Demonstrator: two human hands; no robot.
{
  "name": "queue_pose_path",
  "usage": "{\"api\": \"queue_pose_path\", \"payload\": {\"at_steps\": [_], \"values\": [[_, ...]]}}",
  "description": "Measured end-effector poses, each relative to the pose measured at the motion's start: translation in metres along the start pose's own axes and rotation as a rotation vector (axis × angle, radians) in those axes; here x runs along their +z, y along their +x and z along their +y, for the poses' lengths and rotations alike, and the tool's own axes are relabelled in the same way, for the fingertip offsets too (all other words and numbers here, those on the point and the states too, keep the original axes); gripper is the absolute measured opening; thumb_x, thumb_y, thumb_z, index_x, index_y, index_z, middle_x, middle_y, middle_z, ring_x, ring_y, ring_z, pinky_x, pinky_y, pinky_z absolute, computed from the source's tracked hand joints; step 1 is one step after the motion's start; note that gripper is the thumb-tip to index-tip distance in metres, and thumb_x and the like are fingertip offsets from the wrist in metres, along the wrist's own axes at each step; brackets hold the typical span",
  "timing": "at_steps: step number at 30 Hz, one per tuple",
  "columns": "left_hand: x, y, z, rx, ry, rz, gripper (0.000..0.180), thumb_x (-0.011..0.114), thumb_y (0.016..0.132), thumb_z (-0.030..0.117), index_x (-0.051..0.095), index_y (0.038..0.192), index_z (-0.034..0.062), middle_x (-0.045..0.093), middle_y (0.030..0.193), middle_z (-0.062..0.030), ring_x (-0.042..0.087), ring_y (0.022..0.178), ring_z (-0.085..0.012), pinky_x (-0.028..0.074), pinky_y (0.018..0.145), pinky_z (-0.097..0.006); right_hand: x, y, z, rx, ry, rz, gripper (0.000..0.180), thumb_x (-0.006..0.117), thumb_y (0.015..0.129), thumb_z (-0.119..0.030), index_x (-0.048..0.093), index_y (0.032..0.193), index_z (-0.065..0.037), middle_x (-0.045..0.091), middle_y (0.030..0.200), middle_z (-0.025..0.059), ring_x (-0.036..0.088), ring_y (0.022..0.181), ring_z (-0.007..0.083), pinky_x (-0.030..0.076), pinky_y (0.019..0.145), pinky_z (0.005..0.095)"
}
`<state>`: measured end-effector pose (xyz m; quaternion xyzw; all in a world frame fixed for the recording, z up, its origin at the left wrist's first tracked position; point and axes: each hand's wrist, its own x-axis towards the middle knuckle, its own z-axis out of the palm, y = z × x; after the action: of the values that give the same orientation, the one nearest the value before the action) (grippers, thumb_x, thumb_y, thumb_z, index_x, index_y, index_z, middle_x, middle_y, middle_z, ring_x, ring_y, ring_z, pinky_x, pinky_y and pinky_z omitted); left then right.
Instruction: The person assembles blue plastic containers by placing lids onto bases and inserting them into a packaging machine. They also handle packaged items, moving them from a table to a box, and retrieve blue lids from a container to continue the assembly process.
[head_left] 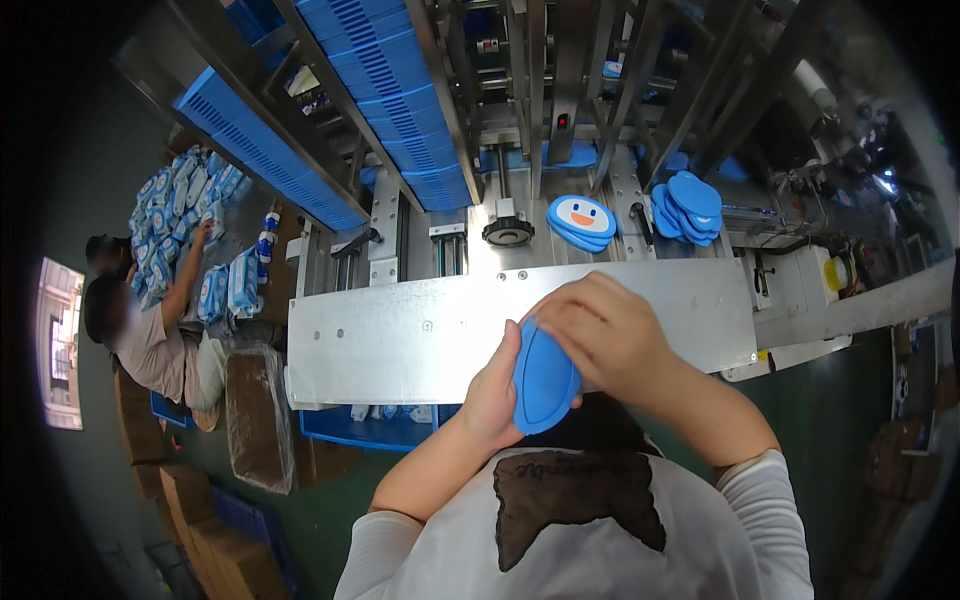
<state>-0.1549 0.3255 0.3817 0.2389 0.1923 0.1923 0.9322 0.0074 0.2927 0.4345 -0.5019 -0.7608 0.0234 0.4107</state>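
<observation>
My left hand (491, 392) is closed round the side of a blue oval plastic lid (545, 385), with the thumb along its left edge. The lid is tilted in front of my body, with a raised rim line around its face. It may be more than one piece; the layers behind are hidden. My right hand (612, 335) is bent over the lid's far end, its fingertips pressed together there. A metal shelf plate (400, 350) lies just beyond my hands. Past it sits a small stack of blue lids (582, 222) with a smiling cartoon print on top.
Another loose pile of blue lids (687, 208) lies right of the stack. Tall columns of blue lids (385, 95) stand in the metal frame. A black knob (508, 232) rises behind the plate. At left, a co-worker (150, 340) reaches toward a heap of wipe packs (170, 215).
</observation>
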Motion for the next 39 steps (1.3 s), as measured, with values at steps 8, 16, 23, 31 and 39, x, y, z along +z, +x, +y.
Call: {"api": "queue_pose_path", "payload": {"at_steps": [8, 16, 23, 31, 39], "values": [[0.013, -0.005, 0.011, -0.059, -0.135, -0.049, 0.053, 0.023, 0.097, 0.05, 0.028, 0.139, 0.0177, 0.05, 0.112, -0.0136, 0.054, 0.095, -0.0238, 0.052, 0.071, -0.038, -0.019, -0.007, 0.019, 0.08, -0.135, 0.225, 0.014, 0.066, 0.071, 0.0, 0.062, 0.084, -0.003, 0.06, 0.086, 0.0082, 0.06, 0.077, 0.0244, 0.049, 0.065, 0.0324], [0.01, -0.001, 0.005, -0.156, -0.187, -0.015, 0.052, 0.025, 0.097, 0.051, 0.034, 0.134, 0.0155, 0.052, 0.113, -0.012, 0.055, 0.095, -0.0231, 0.052, 0.072, -0.04, 0.003, -0.007, 0.001, 0.002, 0.023, -0.021, 0.012, 0.065, 0.073, -0.004, 0.061, 0.084, -0.004, 0.059, 0.083, 0.0085, 0.058, 0.075, 0.0236, 0.049, 0.065, 0.0325], [0.005, -0.002, 0.006, -0.137, -0.217, -0.065, 0.051, 0.027, 0.096, 0.052, 0.037, 0.13, 0.0156, 0.053, 0.112, -0.0135, 0.054, 0.095, -0.0261, 0.051, 0.07, -0.04, -0.034, -0.012, 0.027, 0.225, -0.247, 0.279, 0.012, 0.065, 0.074, 0.0, 0.064, 0.086, -0.004, 0.061, 0.083, 0.0081, 0.059, 0.076, 0.0216, 0.049, 0.065, 0.0307], [0.014, -0.002, 0.007, -0.187, -0.23, 0.021, 0.052, 0.028, 0.095, 0.054, 0.039, 0.128, 0.015, 0.053, 0.112, -0.0135, 0.055, 0.093, -0.0266, 0.052, 0.071, -0.04, -0.003, -0.01, -0.005, 0.064, 0.136, -0.045, 0.009, 0.063, 0.074, -0.006, 0.062, 0.083, -0.004, 0.059, 0.085, 0.0076, 0.059, 0.078, 0.0236, 0.049, 0.066, 0.031], [0.001, -0.003, 0.007, -0.168, -0.246, -0.073, 0.053, 0.024, 0.095, 0.055, 0.039, 0.129, 0.0169, 0.053, 0.113, -0.0115, 0.056, 0.096, -0.0264, 0.052, 0.07, -0.041, -0.013, -0.014, 0.021, 0.194, 0.006, 0.144, 0.009, 0.065, 0.073, -0.002, 0.061, 0.081, -0.002, 0.061, 0.083, 0.0083, 0.059, 0.078, 0.0245, 0.049, 0.066, 0.0321]]}}
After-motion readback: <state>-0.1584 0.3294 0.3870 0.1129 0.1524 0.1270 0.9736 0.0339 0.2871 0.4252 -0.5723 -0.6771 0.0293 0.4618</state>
